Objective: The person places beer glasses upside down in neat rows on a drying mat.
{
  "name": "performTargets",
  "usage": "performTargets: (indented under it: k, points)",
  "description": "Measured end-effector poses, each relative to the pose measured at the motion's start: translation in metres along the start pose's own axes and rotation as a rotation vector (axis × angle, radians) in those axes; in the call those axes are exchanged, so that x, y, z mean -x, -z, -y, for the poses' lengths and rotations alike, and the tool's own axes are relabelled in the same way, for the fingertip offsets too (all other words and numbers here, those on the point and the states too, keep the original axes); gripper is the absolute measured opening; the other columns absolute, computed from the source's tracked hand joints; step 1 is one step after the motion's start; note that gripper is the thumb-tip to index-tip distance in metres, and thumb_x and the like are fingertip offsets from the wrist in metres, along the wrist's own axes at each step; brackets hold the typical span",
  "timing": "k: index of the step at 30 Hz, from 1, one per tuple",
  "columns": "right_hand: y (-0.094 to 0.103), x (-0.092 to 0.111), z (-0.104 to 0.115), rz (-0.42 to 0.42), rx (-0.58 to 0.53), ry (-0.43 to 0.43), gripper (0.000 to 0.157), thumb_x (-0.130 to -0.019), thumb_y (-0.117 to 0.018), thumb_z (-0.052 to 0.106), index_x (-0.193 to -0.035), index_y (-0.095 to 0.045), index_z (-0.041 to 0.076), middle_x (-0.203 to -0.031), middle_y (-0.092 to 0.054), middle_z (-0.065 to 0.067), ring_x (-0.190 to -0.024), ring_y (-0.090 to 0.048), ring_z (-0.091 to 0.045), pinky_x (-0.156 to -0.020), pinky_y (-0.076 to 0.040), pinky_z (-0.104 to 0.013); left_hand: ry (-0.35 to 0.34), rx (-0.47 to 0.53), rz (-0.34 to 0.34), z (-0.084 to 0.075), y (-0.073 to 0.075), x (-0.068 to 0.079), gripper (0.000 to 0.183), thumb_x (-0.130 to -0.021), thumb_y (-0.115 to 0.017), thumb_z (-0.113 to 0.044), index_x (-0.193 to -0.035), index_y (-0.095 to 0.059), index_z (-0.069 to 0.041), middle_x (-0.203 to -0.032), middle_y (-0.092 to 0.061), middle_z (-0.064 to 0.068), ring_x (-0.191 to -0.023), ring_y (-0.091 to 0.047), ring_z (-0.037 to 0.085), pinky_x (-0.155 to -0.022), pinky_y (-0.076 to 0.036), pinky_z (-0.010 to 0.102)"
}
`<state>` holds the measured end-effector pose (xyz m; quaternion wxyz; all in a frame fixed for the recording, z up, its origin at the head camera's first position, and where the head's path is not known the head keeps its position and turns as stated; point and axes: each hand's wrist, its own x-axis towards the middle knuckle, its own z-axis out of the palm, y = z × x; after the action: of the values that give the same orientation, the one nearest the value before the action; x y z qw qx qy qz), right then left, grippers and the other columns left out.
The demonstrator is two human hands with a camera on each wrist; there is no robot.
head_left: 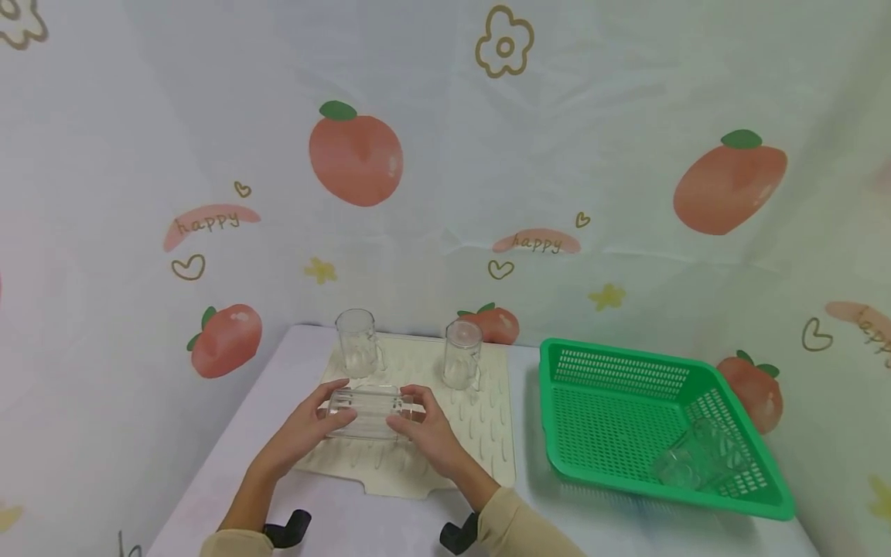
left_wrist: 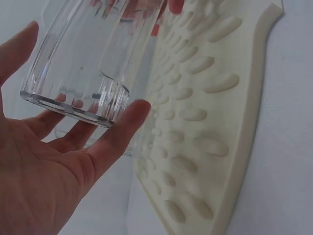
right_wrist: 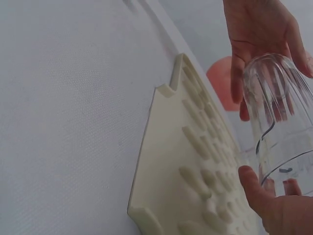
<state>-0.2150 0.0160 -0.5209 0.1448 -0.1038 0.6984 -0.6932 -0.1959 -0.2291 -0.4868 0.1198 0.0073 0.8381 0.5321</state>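
A clear glass mug lies on its side in the air above a cream drying mat, held between both hands. My left hand grips the base end, thumb on the near side. At the other end, my right hand grips the mug near its rim. In the left wrist view, the thick base of the mug sits close to the left palm. Two more glass mugs stand on the back of the mat: one at the left, the other, upside down, at the right.
A green plastic basket stands right of the mat, with clear glassware lying in its right corner; how many pieces is hard to tell. Raised oval bumps cover the mat. A patterned cloth hangs behind the white table.
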Motion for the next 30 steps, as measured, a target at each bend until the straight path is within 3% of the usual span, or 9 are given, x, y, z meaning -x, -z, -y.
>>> performTargets:
  k: [6, 11, 13, 18, 22, 25, 30]
  points:
    - [0.002, 0.003, 0.000, 0.041, 0.103, 0.032, 0.056, -0.098, -0.068, 0.034, -0.145, -0.042, 0.018, -0.146, -0.046, -0.013, -0.130, -0.057, -0.029, -0.098, -0.056, -0.041, -0.028, -0.038, -0.028, -0.005, 0.001, 0.002, 0.076, -0.093, -0.073, -0.041, -0.156, -0.036, -0.020, -0.161, -0.037, 0.019, -0.133, -0.056, 0.038, -0.091, -0.056, 0.039]
    - [0.003, 0.004, -0.001, 0.025, 0.263, 0.145, 0.059, -0.099, -0.066, 0.038, -0.147, -0.042, 0.013, -0.148, -0.048, -0.013, -0.136, -0.053, -0.035, -0.102, -0.055, -0.047, -0.083, -0.048, -0.074, -0.009, 0.002, 0.004, 0.071, -0.091, -0.076, -0.035, -0.151, -0.043, -0.017, -0.154, -0.044, 0.019, -0.122, -0.060, 0.033, -0.085, -0.057, 0.038]
    - [0.002, 0.006, 0.000, 0.008, 0.385, 0.233, 0.057, -0.100, -0.065, 0.036, -0.147, -0.044, 0.010, -0.148, -0.050, -0.012, -0.137, -0.052, -0.033, -0.107, -0.052, -0.047, -0.096, -0.064, -0.095, -0.010, 0.003, 0.005, 0.070, -0.090, -0.078, -0.036, -0.149, -0.046, -0.016, -0.150, -0.048, 0.018, -0.117, -0.062, 0.031, -0.082, -0.057, 0.037]
    - [-0.002, 0.010, 0.002, -0.060, 0.861, 0.542, 0.054, -0.100, -0.066, 0.033, -0.145, -0.050, 0.008, -0.146, -0.053, -0.007, -0.139, -0.050, -0.025, -0.114, -0.047, -0.039, -0.090, -0.172, -0.142, -0.016, 0.002, 0.006, 0.068, -0.087, -0.078, -0.045, -0.142, -0.053, -0.015, -0.142, -0.056, 0.015, -0.106, -0.064, 0.024, -0.073, -0.054, 0.030]
    - [-0.005, 0.012, 0.004, -0.104, 1.028, 0.719, 0.053, -0.099, -0.068, 0.030, -0.142, -0.054, 0.004, -0.141, -0.058, -0.008, -0.133, -0.056, -0.022, -0.110, -0.050, -0.034, -0.082, -0.214, -0.155, -0.019, 0.003, 0.005, 0.068, -0.086, -0.079, -0.049, -0.139, -0.056, -0.013, -0.138, -0.060, 0.014, -0.095, -0.064, 0.019, -0.069, -0.053, 0.029]
    - [-0.004, 0.014, 0.008, -0.103, 1.070, 0.733, 0.053, -0.099, -0.067, 0.033, -0.142, -0.055, 0.004, -0.139, -0.061, -0.007, -0.130, -0.059, -0.020, -0.108, -0.052, -0.032, -0.078, -0.223, -0.160, -0.020, 0.004, 0.004, 0.067, -0.085, -0.079, -0.050, -0.137, -0.057, -0.013, -0.136, -0.062, 0.014, -0.089, -0.065, 0.016, -0.067, -0.053, 0.029]
    - [-0.004, 0.016, 0.013, -0.045, 1.123, 0.657, 0.065, -0.097, -0.067, 0.042, -0.147, -0.050, 0.004, -0.143, -0.061, -0.008, -0.132, -0.059, -0.020, -0.109, -0.051, -0.031, -0.069, -0.228, -0.173, -0.019, 0.004, 0.003, 0.065, -0.086, -0.077, -0.053, -0.135, -0.058, -0.015, -0.136, -0.062, 0.013, -0.084, -0.065, 0.015, -0.066, -0.054, 0.029]
